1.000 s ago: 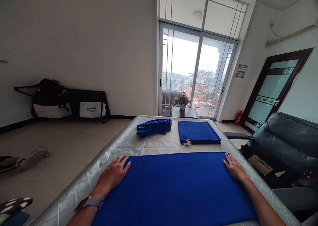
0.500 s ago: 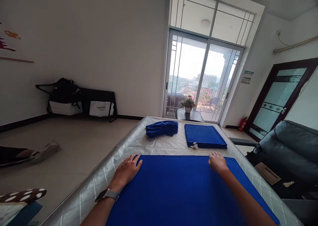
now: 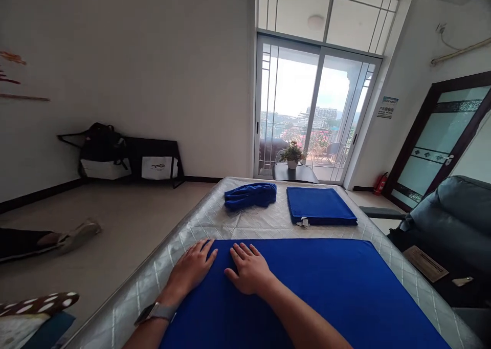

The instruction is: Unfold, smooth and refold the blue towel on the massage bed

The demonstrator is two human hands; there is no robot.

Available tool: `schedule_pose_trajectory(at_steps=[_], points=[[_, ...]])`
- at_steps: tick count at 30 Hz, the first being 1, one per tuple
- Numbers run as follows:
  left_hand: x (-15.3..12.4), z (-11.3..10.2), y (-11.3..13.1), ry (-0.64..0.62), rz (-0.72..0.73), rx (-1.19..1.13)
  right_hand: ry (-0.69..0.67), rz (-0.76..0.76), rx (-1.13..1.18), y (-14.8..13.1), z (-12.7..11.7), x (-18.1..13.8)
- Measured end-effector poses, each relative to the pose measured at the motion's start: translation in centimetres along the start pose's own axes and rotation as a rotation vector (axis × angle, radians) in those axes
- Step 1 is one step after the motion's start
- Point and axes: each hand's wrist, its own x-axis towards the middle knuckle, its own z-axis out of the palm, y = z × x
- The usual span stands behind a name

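A large blue cloth [image 3: 326, 282] lies spread flat on the table with its silvery quilted cover [image 3: 209, 221]. My left hand [image 3: 192, 268] rests at the cloth's far left corner, fingers stretched out. Close beside it, my right hand [image 3: 247, 268] lies flat on the cloth near the far edge, its fingers spread. Neither hand grips anything. Beyond them sit a crumpled blue cloth [image 3: 250, 195] on the left and a neat stack of folded blue cloth [image 3: 321, 204] on the right, with white tags at its front edge.
A potted plant [image 3: 292, 154] stands on a dark chair past the table's far end. To the right is a black sofa [image 3: 456, 226]. Someone's shoe [image 3: 80, 236] shows on the left, and a polka-dot item [image 3: 42, 304] lies at lower left.
My right hand has moved left across the cloth, from near its far right corner to beside my left hand. The left hand stays at the corner. The view has shifted slightly.
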Motion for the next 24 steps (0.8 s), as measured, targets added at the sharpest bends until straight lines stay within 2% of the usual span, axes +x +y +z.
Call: schedule_pose_trajectory(at_steps=[7,13,19,24], points=[[0.3,0.5,-0.5,-0.002,-0.026,-0.054,0.006,0.023,0.045,0.9,-0.5,-0.5],[0.2,-0.1,-0.3,-0.018,-0.021,-0.048,0.016,0.113,0.05,3.6,-1.5,-2.2],[0.1,-0.5,0.1,-0.047,-0.03,-0.061,0.003,0.259,-0.034,7.4,-3.6,-6.6],[0.0,-0.5,0.2,-0.032,-0.037,-0.083,-0.033,0.446,-0.133,12.5,-6.9,-11.9]])
